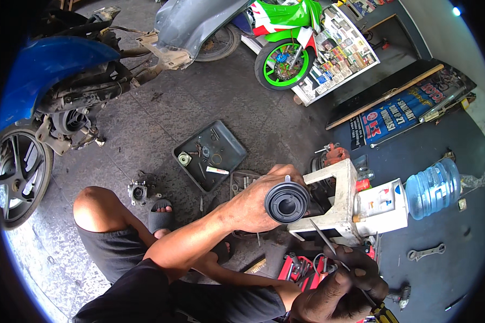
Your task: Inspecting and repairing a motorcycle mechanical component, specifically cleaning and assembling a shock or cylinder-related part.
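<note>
My left hand (257,200) is closed around a round black part (287,203) with concentric rings and a hollow centre, which faces up toward me. Most of the gripping fingers are hidden behind it. At the lower right, my right hand (342,293) grips a screwdriver (326,240) with a thin metal shaft and a yellow-and-black handle. The shaft slants up and left from between the fingers. Its tip is just below and right of the black part, seemingly apart from it.
A dark tray (229,151) of small parts lies ahead on the floor, with a metal engine part (140,190) to its left. A white stand (339,188), a red toolbox (307,274), a large water bottle (432,187) and a wrench (427,252) are on the right. Motorcycles stand beyond.
</note>
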{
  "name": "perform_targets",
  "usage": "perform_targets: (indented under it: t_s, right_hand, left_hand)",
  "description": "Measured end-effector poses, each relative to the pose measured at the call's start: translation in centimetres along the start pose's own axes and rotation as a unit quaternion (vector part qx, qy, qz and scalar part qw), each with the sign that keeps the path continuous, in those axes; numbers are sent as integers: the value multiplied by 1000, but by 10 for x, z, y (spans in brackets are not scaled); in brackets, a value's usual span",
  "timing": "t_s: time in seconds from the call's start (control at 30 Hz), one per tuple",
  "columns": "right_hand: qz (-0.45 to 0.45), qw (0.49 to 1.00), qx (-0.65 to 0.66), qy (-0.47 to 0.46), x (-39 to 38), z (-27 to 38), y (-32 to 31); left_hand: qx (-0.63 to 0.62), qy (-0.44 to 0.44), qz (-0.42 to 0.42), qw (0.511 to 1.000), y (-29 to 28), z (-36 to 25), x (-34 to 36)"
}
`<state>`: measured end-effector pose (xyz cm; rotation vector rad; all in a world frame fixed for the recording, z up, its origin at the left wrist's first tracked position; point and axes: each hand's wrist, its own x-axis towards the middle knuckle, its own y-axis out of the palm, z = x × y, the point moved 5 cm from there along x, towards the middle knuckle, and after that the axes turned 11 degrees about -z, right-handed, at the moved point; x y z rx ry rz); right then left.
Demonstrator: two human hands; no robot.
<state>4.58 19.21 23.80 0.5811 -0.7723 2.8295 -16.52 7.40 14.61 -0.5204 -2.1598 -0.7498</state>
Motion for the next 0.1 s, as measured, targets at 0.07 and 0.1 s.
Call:
perform_targets:
  t_s: [0.07,0.1]
  right_hand:
    - [-44,995,-56,-75,15,16,25]
    - [-86,979,-109,-150,19,27,31]
  left_hand:
    - [-2,-4,-3,1000,2,-2,1]
    - [-3,-4,-4,1000,3,-2,1]
